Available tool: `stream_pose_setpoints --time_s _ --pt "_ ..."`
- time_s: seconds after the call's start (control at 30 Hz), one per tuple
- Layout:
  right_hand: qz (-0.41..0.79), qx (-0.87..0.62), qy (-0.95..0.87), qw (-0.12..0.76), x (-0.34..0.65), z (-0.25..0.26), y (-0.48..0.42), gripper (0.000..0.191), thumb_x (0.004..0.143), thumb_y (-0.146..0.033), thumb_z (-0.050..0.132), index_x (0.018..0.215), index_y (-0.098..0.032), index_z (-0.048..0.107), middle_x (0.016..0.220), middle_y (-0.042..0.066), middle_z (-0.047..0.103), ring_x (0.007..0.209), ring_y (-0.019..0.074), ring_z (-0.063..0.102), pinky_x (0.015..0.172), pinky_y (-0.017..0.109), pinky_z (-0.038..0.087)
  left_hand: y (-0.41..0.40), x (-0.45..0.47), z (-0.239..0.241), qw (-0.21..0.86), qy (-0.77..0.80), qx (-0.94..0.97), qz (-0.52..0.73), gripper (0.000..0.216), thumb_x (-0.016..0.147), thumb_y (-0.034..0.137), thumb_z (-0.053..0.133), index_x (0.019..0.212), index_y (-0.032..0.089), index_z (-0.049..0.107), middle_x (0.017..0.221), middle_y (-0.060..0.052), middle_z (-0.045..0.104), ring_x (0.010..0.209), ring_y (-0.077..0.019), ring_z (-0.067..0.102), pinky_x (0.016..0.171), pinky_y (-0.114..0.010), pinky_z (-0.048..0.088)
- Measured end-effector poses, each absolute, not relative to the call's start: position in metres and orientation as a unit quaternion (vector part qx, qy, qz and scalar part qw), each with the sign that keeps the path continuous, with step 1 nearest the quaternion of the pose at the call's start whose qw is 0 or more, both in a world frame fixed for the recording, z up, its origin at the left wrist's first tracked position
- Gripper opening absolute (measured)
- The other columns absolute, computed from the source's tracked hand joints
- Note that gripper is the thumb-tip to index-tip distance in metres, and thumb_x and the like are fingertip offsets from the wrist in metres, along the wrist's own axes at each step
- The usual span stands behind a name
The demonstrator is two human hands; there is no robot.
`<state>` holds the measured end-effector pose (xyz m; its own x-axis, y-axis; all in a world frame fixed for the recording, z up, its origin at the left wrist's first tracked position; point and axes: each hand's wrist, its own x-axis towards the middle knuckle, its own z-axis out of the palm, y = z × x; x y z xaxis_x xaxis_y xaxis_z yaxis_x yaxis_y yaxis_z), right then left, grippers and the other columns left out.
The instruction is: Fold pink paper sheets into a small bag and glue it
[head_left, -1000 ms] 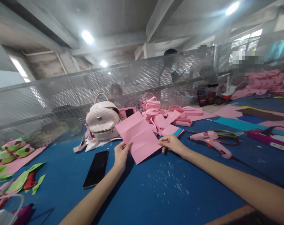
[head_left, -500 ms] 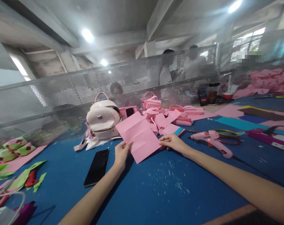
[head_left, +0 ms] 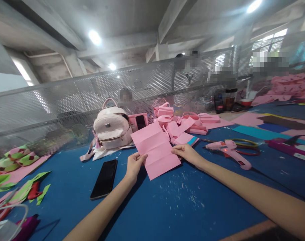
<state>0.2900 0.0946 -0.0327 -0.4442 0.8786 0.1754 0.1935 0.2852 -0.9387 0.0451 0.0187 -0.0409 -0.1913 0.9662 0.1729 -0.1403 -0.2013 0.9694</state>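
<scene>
A creased pink sheet (head_left: 156,150), either paper or thin felt, is held up tilted above the blue table (head_left: 167,214). My left hand (head_left: 135,164) pinches its left edge between thumb and fingers. At the opposite edge, my right hand (head_left: 186,154) is closed on it in the same way. Fold lines run across the middle of the sheet. Behind it lies a heap of pink cut pieces and strips (head_left: 176,125), partly covered by the sheet. To the right of my right hand rests a pink glue gun (head_left: 229,151) with a small glowing light.
A black phone (head_left: 104,179) lies left of my left forearm. Beyond it stands a white backpack (head_left: 112,129) against a perforated metal screen (head_left: 74,110). Green scraps (head_left: 29,185) are at far left, a purple power strip (head_left: 290,149) at right. People are behind the screen.
The pink sheet has turned more upright and shifted slightly right and down. My left hand moved a little to the right with it; my right hand stayed nearly in place.
</scene>
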Motion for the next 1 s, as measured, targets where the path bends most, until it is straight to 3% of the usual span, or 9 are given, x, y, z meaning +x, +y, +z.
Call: stream_pose_setpoints --time_s 0.17,0.27,0.37,0.53,0.83,1.0 --pt "0.449 -0.384 -0.707 0.388 0.2912 -0.0341 0.0958 0.047 0.067 -0.060 0.068 0.074 -0.014 0.071 0.053 -0.004 0.048 0.051 0.0105 0.041 0.050 0.024 0.033 0.0185 0.0475 -0.0410 0.453 0.451 0.460 0.617 0.045 0.059 0.043 0.086 0.089 0.010 0.075 0.070 -0.007 0.072 0.060 -0.0170 0.063 0.059 -0.026 0.049" --pt "0.453 -0.380 -0.709 0.385 0.2920 -0.0340 0.0957 0.047 0.070 -0.061 0.067 0.076 -0.014 0.070 0.056 -0.003 0.053 0.053 0.0109 0.045 0.051 0.024 0.035 0.0187 0.0477 -0.0404 0.452 0.450 0.455 0.621 0.046 0.058 0.042 0.086 0.089 0.010 0.075 0.070 -0.007 0.072 0.061 -0.0176 0.064 0.060 -0.027 0.050" --pt "0.471 -0.373 -0.715 0.357 0.2907 -0.0331 0.0943 0.049 0.070 -0.063 0.066 0.078 -0.015 0.069 0.059 -0.001 0.059 0.052 0.0123 0.052 0.050 0.024 0.038 0.0194 0.0450 -0.0400 0.444 0.452 0.442 0.635 0.046 0.057 0.043 0.086 0.088 0.011 0.075 0.067 -0.005 0.071 0.059 -0.0163 0.063 0.059 -0.026 0.049" --pt "0.487 -0.361 -0.727 0.323 0.2896 -0.0286 0.0903 0.046 0.070 -0.061 0.067 0.066 -0.015 0.065 0.053 0.002 0.063 0.048 0.0154 0.060 0.046 0.024 0.034 0.0210 0.0410 -0.0407 0.437 0.456 0.429 0.646 0.045 0.056 0.043 0.087 0.085 0.011 0.075 0.068 -0.004 0.071 0.056 -0.0139 0.060 0.057 -0.025 0.048" --pt "0.515 -0.350 -0.723 0.300 0.2895 -0.0331 0.0950 0.045 0.071 -0.058 0.068 0.074 -0.013 0.064 0.069 0.010 0.074 0.054 0.0167 0.067 0.044 0.021 0.035 0.0201 0.0399 -0.0347 0.423 0.456 0.421 0.660 0.042 0.054 0.044 0.087 0.077 0.011 0.073 0.061 -0.001 0.066 0.050 -0.0102 0.052 0.052 -0.022 0.042" --pt "0.522 -0.351 -0.715 0.305 0.2902 -0.0364 0.0975 0.042 0.071 -0.054 0.068 0.078 -0.013 0.065 0.072 0.010 0.074 0.063 0.0186 0.071 0.046 0.020 0.037 0.0198 0.0392 -0.0343 0.420 0.455 0.421 0.663 0.040 0.055 0.044 0.086 0.072 0.011 0.072 0.056 0.002 0.061 0.048 -0.0082 0.048 0.052 -0.021 0.041"
